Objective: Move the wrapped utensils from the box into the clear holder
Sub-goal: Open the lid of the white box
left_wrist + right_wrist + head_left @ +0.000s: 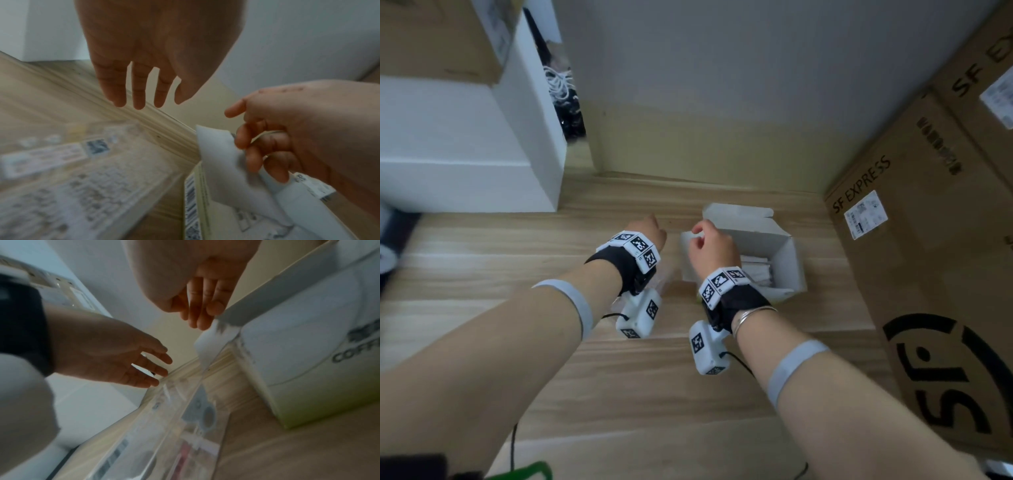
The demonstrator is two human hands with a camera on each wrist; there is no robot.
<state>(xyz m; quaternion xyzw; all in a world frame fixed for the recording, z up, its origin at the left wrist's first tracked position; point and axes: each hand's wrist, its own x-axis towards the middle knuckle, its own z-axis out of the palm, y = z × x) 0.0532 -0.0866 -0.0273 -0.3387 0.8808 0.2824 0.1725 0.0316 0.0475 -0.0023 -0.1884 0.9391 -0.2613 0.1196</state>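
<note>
A white cardboard box (789, 250) stands open on the wooden floor, with several paper-wrapped utensils (755, 270) lying inside. My right hand (707, 245) hovers over its left flap, fingers curled, and pinches what looks like one white wrapped utensil (218, 155) that hangs down past the box corner (205, 347). The clear holder (72, 170) lies left of the box, blurred, mostly hidden under my left wrist in the head view (667, 278). My left hand (139, 97) hangs above it with straight, spread fingers and holds nothing.
Large brown SF EXPRESS cartons (928, 240) are stacked close on the right. A white cabinet (465, 154) stands at the back left, with tangled cables (561, 89) behind it. The wall and skirting (688, 181) close off the far side. Something green (527, 471) lies near my feet.
</note>
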